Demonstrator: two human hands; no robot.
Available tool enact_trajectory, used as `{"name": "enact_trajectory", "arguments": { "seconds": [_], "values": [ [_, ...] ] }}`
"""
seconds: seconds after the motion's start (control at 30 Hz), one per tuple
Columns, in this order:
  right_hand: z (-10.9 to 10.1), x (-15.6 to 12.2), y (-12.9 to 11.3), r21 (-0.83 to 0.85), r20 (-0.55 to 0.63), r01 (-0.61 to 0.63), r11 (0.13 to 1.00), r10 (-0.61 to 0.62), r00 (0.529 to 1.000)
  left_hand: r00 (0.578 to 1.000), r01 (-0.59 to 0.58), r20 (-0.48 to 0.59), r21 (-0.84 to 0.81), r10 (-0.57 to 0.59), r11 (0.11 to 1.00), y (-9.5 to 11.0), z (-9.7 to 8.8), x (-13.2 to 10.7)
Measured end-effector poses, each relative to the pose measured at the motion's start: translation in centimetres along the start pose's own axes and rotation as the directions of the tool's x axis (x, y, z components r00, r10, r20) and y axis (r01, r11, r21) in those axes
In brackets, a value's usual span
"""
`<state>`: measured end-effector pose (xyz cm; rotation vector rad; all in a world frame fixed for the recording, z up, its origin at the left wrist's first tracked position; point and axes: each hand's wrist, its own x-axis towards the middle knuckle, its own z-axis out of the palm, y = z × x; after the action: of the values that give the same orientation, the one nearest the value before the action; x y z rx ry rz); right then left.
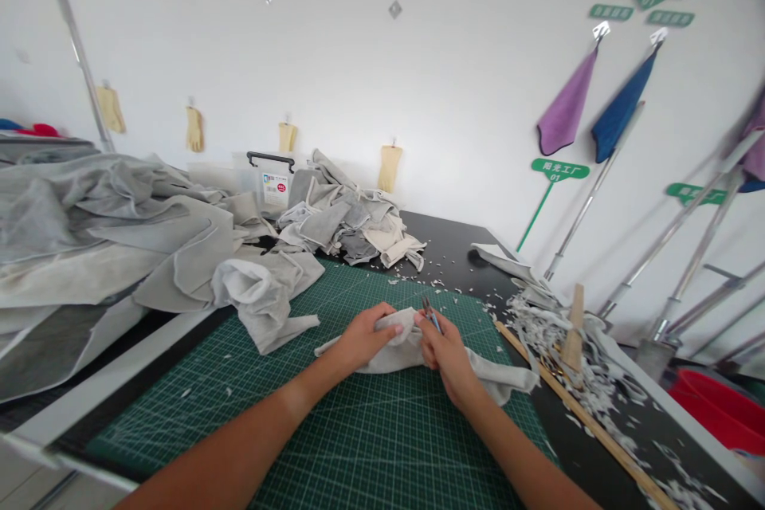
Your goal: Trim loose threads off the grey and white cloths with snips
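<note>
Over the green cutting mat, both hands hold a light grey piece of fabric. My left hand pinches it, with the thumb on top. My right hand grips the fabric's raised edge and also holds a small cutter with metal tips, like thread snips, the tips pointing up and away. Part of the cutter is hidden by the fingers. The fabric trails off to the right past my right wrist. To the left on the mat lies another crumpled grey fabric piece.
Grey fabric is heaped at the left; a smaller pile lies behind the mat beside a clear plastic box. Fabric scraps and a long wooden strip lie at right. A red basin stands beyond the table edge.
</note>
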<state>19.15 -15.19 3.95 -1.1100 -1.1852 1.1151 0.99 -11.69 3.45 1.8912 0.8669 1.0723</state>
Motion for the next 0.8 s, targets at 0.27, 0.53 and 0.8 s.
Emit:
{"name": "enact_trajectory", "arguments": {
  "seconds": [0.27,0.53,0.8],
  "values": [
    [-1.5,0.3,-3.4,0.026,-0.157,0.118,0.993,-0.112,0.981,0.994,0.071,0.06,0.314,-0.095,0.947,0.7,-1.8,-0.8],
    [-2.7,-0.6,-9.4,0.05,-0.249,0.292,0.955,-0.271,0.93,0.997,0.068,0.013,0.357,-0.077,0.932,4.3,-6.0,-1.0],
    [-3.4,-3.2,-17.8,0.12,-0.318,0.473,0.873,-0.418,0.851,0.97,-0.078,-0.237,-0.071,0.059,0.994,14.7,-10.1,-1.8]
  ]
}}
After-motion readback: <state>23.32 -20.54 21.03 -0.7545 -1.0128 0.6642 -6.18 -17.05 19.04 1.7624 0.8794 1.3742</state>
